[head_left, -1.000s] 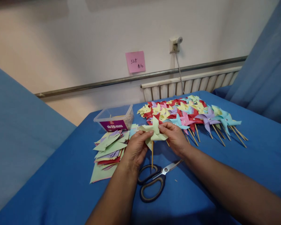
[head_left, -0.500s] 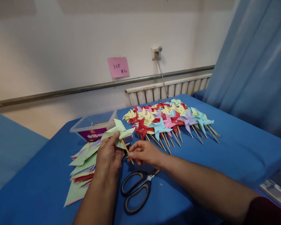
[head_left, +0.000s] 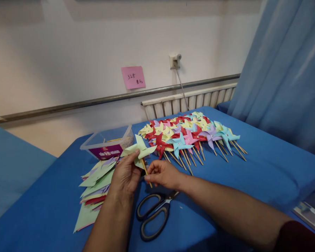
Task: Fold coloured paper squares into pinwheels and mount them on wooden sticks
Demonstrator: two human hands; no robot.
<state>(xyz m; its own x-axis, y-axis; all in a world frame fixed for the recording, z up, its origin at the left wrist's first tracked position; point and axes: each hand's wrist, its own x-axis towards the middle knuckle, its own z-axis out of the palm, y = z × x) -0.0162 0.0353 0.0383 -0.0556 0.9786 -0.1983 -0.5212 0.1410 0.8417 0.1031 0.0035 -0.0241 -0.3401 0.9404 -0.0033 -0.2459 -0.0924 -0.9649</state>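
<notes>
Fingers of left hand (head_left: 126, 173) pinch the pale green pinwheel (head_left: 139, 151) at its paper hub; right hand (head_left: 162, 174) grips its wooden stick (head_left: 146, 170) low down. Held above the blue table (head_left: 252, 175). Light, flimsy paper, likely crushes easily; the stick looks like the safer hold. Scissors (head_left: 153, 213) below, finished pinwheels (head_left: 191, 134) right, paper stack (head_left: 94, 189) left; open room near the front edge.

Pale green pinwheel among many colours

Both hands hold a pale green pinwheel (head_left: 139, 151) on a tan wooden stick (head_left: 146, 172). Just below them lie scissors (head_left: 153, 214) with black and grey handles on a plain blue tablecloth (head_left: 252, 175). Beyond the right hand, finished pinwheels (head_left: 189, 134) show red, yellow, pink, lilac and turquoise; left of the left hand, paper squares (head_left: 94, 185) are green, purple and red.
</notes>
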